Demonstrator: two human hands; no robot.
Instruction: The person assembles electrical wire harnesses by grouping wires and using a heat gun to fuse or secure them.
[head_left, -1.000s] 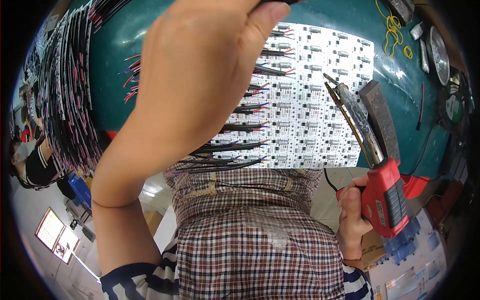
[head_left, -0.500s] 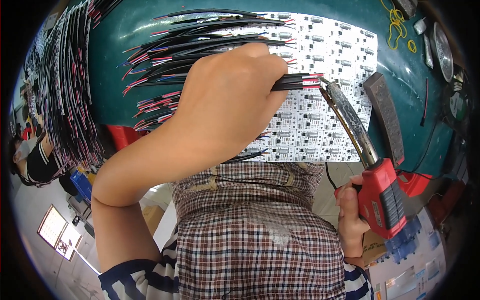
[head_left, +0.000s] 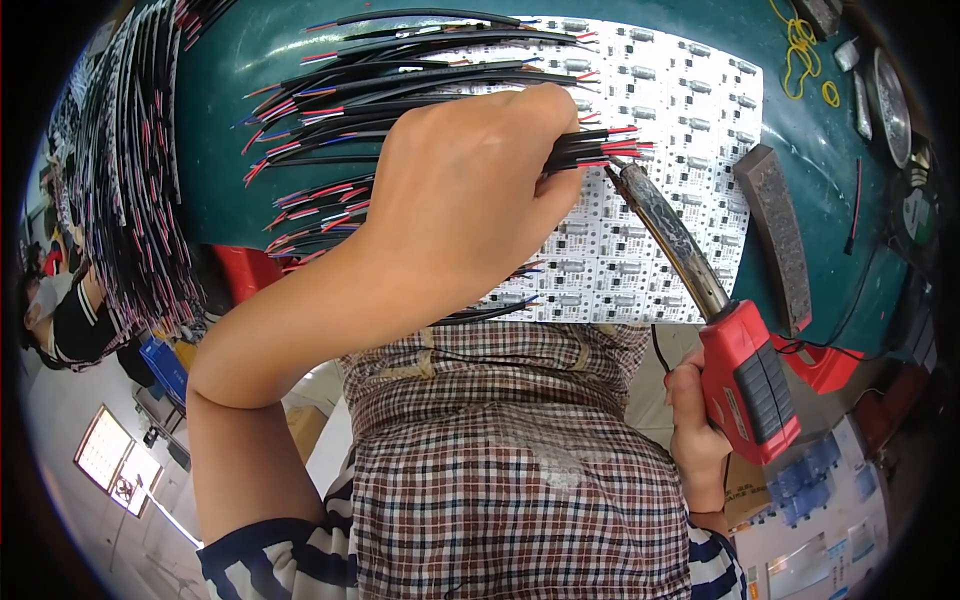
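My left hand (head_left: 480, 180) is closed round a bundle of black cables (head_left: 580, 150), whose stripped red and white wire ends point right. My right hand (head_left: 695, 425) grips a red and black soldering gun (head_left: 745, 380). Its dark metal tip comes up to the wire ends, close to or touching the lower ones; which I cannot tell. Beneath both lies a white sheet of circuit boards (head_left: 660, 230) with rows of small components. Several black cables (head_left: 400, 75) lie across its left part, some with their ends on the boards. My left hand hides part of them.
A grey block (head_left: 775, 235) stands right of the board sheet on the green table (head_left: 215, 150). Yellow cord (head_left: 797, 50) and a metal dish (head_left: 890, 105) lie at the far right. Many cables (head_left: 130, 180) hang in a thick row at the left. Another person (head_left: 75, 320) is beyond them.
The soldering gun has shifted left and slightly up, its tip now under the wire ends. The cable ends in my left hand have tilted up and fanned apart.
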